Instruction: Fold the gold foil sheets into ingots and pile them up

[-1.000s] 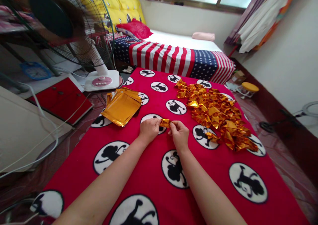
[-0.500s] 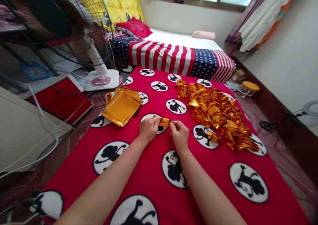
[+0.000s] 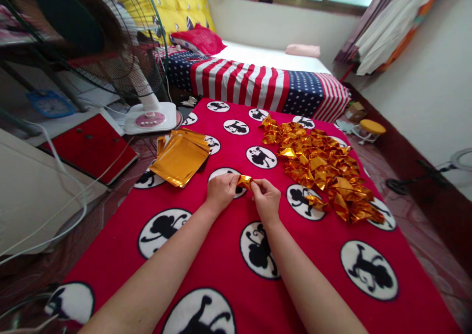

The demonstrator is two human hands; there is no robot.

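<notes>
Between my two hands is a small piece of folded gold foil paper [image 3: 245,181], its middle puffed up and shiny. My left hand [image 3: 222,192] pinches its left end with thumb and fingers. At the right end, my right hand [image 3: 266,199] grips it the same way. Left of my hands lies a stack of flat gold foil sheets [image 3: 180,158]. A heap of folded gold foil pieces [image 3: 317,164] spreads to the right, with one loose folded piece [image 3: 316,203] at its near edge.
A red cloth [image 3: 228,245] with monkey prints in white circles covers the table. A fan [image 3: 151,118] stands at the left, beside a red panel [image 3: 92,147]. Beyond the table is a bed [image 3: 239,83]. A yellow stool [image 3: 371,126] stands at the right.
The foil piece between my hands was flatter and is now puffed and creased in its middle. Both hands keep nearly the same place and grip.
</notes>
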